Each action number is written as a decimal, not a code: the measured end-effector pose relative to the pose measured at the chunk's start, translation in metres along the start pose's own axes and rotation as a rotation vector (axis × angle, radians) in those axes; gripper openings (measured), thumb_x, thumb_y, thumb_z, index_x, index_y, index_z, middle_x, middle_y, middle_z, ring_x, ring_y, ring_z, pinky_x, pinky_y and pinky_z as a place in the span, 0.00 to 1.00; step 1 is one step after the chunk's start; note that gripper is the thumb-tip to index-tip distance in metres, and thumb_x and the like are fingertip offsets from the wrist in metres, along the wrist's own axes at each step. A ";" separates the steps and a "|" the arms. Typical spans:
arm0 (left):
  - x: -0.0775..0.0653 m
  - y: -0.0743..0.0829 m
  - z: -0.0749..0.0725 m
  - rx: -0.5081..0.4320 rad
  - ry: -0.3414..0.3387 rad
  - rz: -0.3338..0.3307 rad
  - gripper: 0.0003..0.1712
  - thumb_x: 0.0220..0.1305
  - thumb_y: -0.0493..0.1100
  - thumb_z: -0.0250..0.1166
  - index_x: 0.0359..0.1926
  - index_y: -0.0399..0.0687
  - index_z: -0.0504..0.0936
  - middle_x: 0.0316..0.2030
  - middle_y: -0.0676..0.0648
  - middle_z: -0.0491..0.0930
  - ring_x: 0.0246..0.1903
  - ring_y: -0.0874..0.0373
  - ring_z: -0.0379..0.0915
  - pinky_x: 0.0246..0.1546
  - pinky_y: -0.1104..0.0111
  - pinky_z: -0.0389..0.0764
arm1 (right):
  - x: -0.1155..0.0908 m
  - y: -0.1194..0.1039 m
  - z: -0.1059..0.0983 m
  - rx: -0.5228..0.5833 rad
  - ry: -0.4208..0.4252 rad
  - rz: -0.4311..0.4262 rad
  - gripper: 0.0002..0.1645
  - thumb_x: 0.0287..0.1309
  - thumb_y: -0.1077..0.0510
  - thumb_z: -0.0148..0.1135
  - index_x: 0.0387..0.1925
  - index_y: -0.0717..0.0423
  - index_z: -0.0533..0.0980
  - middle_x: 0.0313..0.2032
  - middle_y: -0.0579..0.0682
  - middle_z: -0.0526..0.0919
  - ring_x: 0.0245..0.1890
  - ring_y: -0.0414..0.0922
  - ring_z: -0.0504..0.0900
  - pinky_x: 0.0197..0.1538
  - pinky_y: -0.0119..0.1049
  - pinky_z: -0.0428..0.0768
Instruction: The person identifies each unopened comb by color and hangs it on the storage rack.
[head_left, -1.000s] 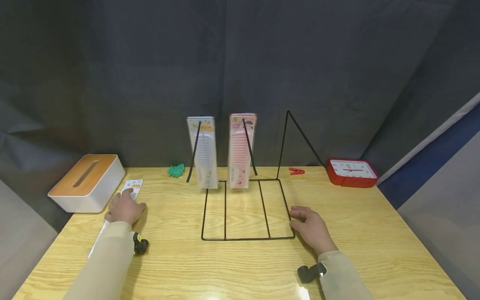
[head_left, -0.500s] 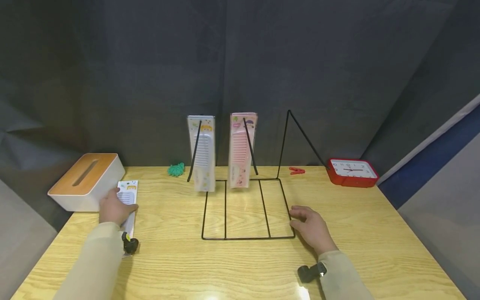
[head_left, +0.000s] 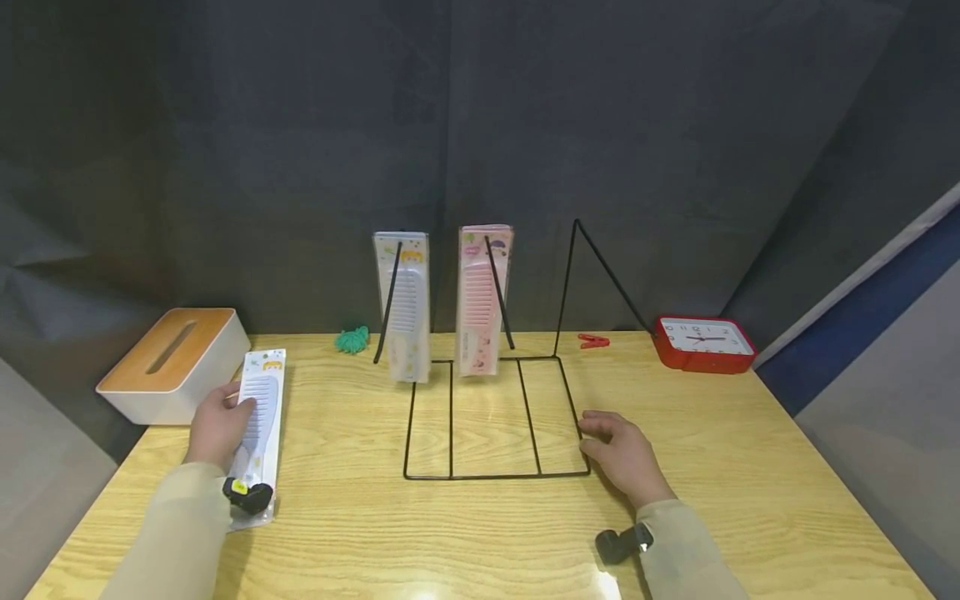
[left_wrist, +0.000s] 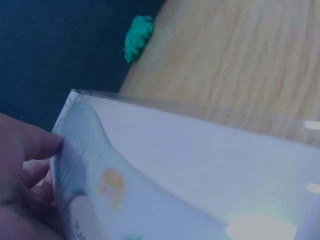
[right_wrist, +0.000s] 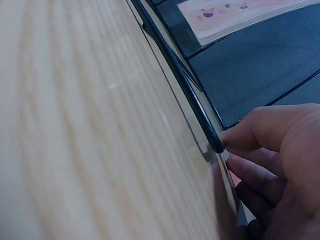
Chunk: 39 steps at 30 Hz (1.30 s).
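Note:
My left hand (head_left: 220,423) pinches the left edge of a packaged blue comb (head_left: 258,429), which tilts face up beside the tissue box. In the left wrist view the thumb (left_wrist: 47,142) lies on the front of the clear packaging. My right hand (head_left: 622,457) is at the black wire rack (head_left: 495,477), thumb and fingertips holding its right side bar near the front corner. Another packaged blue comb (head_left: 408,308) hangs from the rack's left hook. A packaged pink comb (head_left: 477,325) hangs from the other hook.
A white tissue box (head_left: 217,371) with a wooden lid stands at left. Green string (head_left: 352,339) lies behind the rack's left side. A red clip (head_left: 593,341) and a red clock (head_left: 705,345) are at the back right. Dark cloth (head_left: 300,167) hangs behind the table.
My left hand has shifted left and gripped the comb's left edge; the packaged comb has been turned more upright and raised slightly. The right hand has stayed at the rack.

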<state>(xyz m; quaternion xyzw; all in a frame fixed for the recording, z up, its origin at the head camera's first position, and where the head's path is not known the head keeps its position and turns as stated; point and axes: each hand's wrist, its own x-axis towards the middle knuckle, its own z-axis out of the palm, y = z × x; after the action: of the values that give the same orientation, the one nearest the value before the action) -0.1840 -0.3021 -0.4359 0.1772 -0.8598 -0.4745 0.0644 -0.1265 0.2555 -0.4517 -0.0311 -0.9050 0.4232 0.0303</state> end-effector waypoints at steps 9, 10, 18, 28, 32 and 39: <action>-0.016 0.017 0.010 -0.308 0.003 -0.038 0.32 0.78 0.45 0.48 0.77 0.44 0.56 0.67 0.36 0.66 0.50 0.56 0.70 0.43 0.70 0.74 | -0.001 -0.003 0.000 -0.006 -0.011 -0.007 0.22 0.62 0.60 0.63 0.56 0.64 0.80 0.64 0.57 0.76 0.69 0.60 0.66 0.71 0.58 0.62; -0.018 0.021 0.011 -0.328 0.006 -0.034 0.31 0.78 0.45 0.48 0.77 0.45 0.56 0.66 0.37 0.67 0.49 0.57 0.71 0.43 0.71 0.75 | -0.002 -0.003 0.000 -0.006 -0.013 -0.006 0.22 0.62 0.60 0.63 0.56 0.64 0.80 0.64 0.57 0.76 0.69 0.60 0.66 0.71 0.58 0.62; -0.046 0.051 0.015 -0.541 -0.032 0.026 0.23 0.78 0.40 0.49 0.70 0.51 0.60 0.53 0.48 0.71 0.45 0.59 0.72 0.39 0.72 0.78 | -0.002 -0.003 0.002 -0.006 -0.021 0.006 0.22 0.62 0.60 0.64 0.56 0.64 0.80 0.65 0.57 0.76 0.69 0.60 0.66 0.71 0.58 0.61; -0.075 0.068 0.015 -0.686 -0.139 0.222 0.16 0.77 0.34 0.51 0.59 0.56 0.67 0.49 0.49 0.73 0.46 0.59 0.73 0.39 0.72 0.78 | -0.001 -0.004 0.003 -0.017 -0.022 -0.005 0.22 0.62 0.60 0.64 0.57 0.65 0.80 0.65 0.58 0.75 0.69 0.60 0.66 0.71 0.58 0.61; -0.082 0.076 0.013 -0.712 -0.215 0.343 0.14 0.76 0.33 0.51 0.57 0.53 0.68 0.49 0.50 0.75 0.47 0.59 0.73 0.39 0.74 0.78 | -0.001 -0.005 0.000 -0.019 -0.020 -0.009 0.22 0.62 0.60 0.63 0.56 0.65 0.80 0.64 0.59 0.75 0.69 0.61 0.67 0.70 0.59 0.62; -0.101 0.088 0.003 -0.700 -0.396 0.529 0.11 0.75 0.32 0.55 0.53 0.47 0.67 0.47 0.50 0.81 0.46 0.60 0.78 0.41 0.70 0.83 | -0.001 -0.003 -0.002 -0.018 -0.028 -0.012 0.22 0.63 0.60 0.62 0.56 0.65 0.80 0.65 0.59 0.75 0.69 0.61 0.67 0.70 0.59 0.61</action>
<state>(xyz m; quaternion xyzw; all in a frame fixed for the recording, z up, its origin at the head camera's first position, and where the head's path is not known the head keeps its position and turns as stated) -0.1119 -0.2201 -0.3578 -0.1735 -0.6599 -0.7274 0.0736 -0.1256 0.2553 -0.4480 -0.0197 -0.9093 0.4152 0.0198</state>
